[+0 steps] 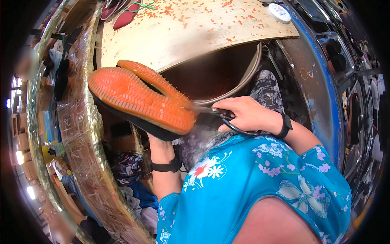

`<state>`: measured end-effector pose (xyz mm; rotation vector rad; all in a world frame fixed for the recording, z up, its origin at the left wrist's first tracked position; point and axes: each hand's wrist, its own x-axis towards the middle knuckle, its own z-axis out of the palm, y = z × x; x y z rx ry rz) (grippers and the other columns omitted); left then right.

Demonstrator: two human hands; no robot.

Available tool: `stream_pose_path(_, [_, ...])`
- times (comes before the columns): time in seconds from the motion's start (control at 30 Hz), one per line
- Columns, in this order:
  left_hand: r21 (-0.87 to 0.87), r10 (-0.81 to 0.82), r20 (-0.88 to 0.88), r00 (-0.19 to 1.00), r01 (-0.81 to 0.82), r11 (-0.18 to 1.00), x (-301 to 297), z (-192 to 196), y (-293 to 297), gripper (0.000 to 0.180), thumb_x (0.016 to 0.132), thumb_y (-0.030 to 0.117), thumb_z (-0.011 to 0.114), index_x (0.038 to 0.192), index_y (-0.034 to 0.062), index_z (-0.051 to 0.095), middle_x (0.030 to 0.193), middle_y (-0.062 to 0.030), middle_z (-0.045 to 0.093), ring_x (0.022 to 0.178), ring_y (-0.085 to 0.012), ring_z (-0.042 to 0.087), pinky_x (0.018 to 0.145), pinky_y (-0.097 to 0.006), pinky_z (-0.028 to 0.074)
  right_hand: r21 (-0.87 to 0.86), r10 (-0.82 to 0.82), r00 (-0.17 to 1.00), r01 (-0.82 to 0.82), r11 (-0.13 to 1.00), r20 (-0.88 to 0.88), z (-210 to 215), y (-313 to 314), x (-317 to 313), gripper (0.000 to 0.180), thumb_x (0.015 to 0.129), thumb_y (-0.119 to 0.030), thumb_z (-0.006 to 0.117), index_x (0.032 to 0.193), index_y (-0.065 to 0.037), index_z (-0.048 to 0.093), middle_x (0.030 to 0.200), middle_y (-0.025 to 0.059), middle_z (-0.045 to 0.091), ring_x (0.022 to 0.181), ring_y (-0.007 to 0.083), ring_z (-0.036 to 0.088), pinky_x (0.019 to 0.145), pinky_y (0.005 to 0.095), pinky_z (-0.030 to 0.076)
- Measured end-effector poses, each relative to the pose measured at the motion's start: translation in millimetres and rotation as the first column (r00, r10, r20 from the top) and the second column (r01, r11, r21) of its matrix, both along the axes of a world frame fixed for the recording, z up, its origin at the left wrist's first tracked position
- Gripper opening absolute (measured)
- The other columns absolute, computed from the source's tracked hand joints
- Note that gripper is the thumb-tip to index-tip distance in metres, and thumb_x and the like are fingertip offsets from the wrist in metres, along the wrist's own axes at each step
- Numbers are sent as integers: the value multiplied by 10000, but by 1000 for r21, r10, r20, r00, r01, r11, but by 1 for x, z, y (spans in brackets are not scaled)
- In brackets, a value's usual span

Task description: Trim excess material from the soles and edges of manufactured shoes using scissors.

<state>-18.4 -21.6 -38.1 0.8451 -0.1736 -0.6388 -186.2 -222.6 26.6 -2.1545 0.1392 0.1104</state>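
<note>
From afar I see: right hand [252,116] closed round black-handled metal scissors [206,110] | black shoe with ribbed orange sole [142,96] left of them, hiding left hand [159,142], grip I can't tell | blade slip could gouge sole.

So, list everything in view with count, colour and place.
Shoe: one, orange-soled, dark-sided, raised ahead
Orange strip: one, beside the sole, meeting it at right
Scissors: one, dark, blades at the sole's right end
Wooden board: one, pale, ahead
Scraps: many, orange, on the board
Round lid: one, white, board's far right
Shoe parts: count unclear, red, board's far left
Bin: one, brown inside, near the board's front edge
Dark shoes: several, side racks
Other clutter: uncountable, mixed colours, both sides
Trousers: one pair, grey-patterned, below
Top: one, blue floral, below
Wristbands: two, black
Right hand: one, on the scissors
Left forearm: one, its hand hidden by the shoe
</note>
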Motion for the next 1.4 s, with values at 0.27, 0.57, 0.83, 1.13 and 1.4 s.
stream_pose_path(0.27, [-192,-132,-233,963,88,977,2,9,-6,529,854,260,580,1310,113,354,1184,-110,483,1032,-269,532,884,-431,481,138,-37,991,19,990,130,-28,-3,-2,418,702,-264,740,1015,-27,598,699,103,587,657,243,605,608,342,475])
stream_pose_path(0.57, [443,24,266,964,-145,885,26,47,8,299,875,279,492,1004,13,538,859,-95,583,763,-198,559,682,-315,466,554,-259,880,456,696,-399,-9,-27,-1,359,807,-218,623,1111,-44,549,602,9,558,431,57,499,379,184,378])
stream_pose_path(0.83, [772,-301,620,725,-495,398,88,129,90,142,830,104,561,853,-26,614,680,-56,601,592,-125,542,545,-274,420,435,-287,834,502,747,-471,-31,-35,-18,456,755,-213,709,1138,-24,549,585,24,548,420,87,505,375,223,397])
stream_pose_path(1.13, [847,-87,404,911,-336,411,221,190,93,163,705,85,579,804,-44,591,735,-62,588,635,-143,562,578,-277,444,418,-342,761,607,676,-551,-44,-57,7,550,735,-133,715,1205,36,486,626,70,578,448,86,516,385,206,408])
stream_pose_path(1.4, [704,-41,682,730,-641,307,464,143,24,297,624,196,678,835,-10,638,777,-59,590,700,-178,532,627,-319,408,269,-480,663,707,654,-575,-4,-46,37,491,729,-75,712,1166,29,515,599,62,584,433,88,520,403,212,413])
